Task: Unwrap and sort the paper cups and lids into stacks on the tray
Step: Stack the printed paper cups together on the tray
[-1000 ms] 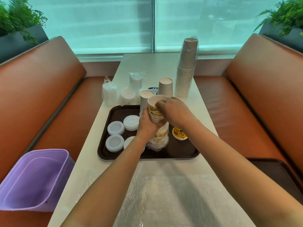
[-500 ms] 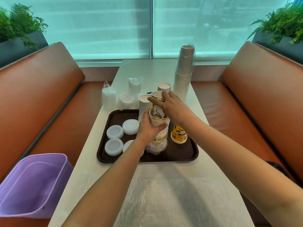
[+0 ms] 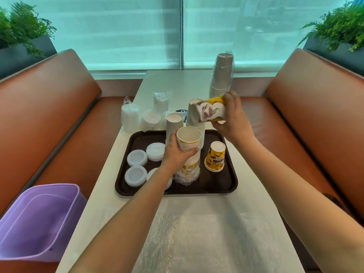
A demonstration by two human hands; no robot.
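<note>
Your left hand [image 3: 177, 152] curled around the upright stack of yellow cups [image 3: 189, 146]; your raised right hand [image 3: 233, 117] gripped a single yellow cup [image 3: 211, 112] sideways.

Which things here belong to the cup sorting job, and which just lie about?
Job: yellow paper cup stack gripped by left hand; yellow cup in right hand; white plastic lids; dark brown tray.
Lying about: purple plastic bin; green potted ferns.
</note>
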